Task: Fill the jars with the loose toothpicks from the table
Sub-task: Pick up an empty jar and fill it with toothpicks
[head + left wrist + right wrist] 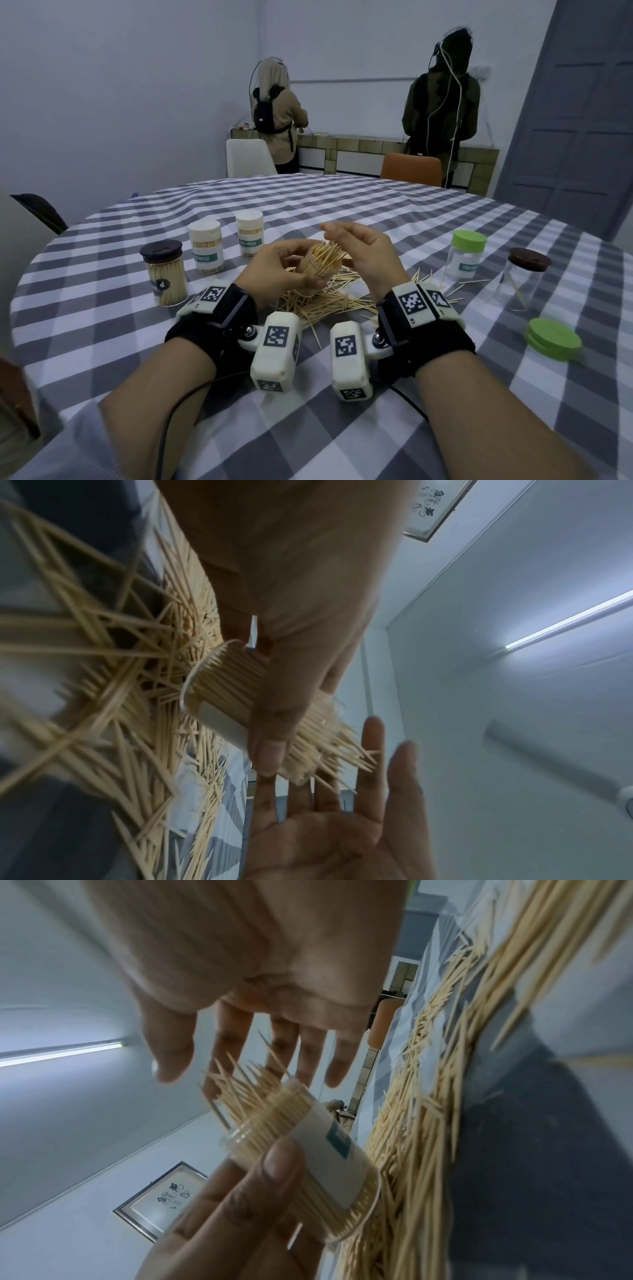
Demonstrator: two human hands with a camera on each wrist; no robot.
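The left hand [284, 265] has its fingers curled round an open jar [317, 270], holding it tilted over the pile [329, 298] on the table [342, 205], probably so strays drop back onto the heap; the toothpicks [327, 255] in it bristle unevenly past the rim. The right hand [363, 246] hovers just above those tips, fingers loosely spread and holding nothing that I can see, likely poised to tap them level; three capped jars [205, 250] stand to the left, apparently full, and two near-empty ones [467, 255] to the right.

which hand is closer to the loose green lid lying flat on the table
Right. The right hand hovers by the held jar, toward the flat green plastic lid's side; the left hand is farther.
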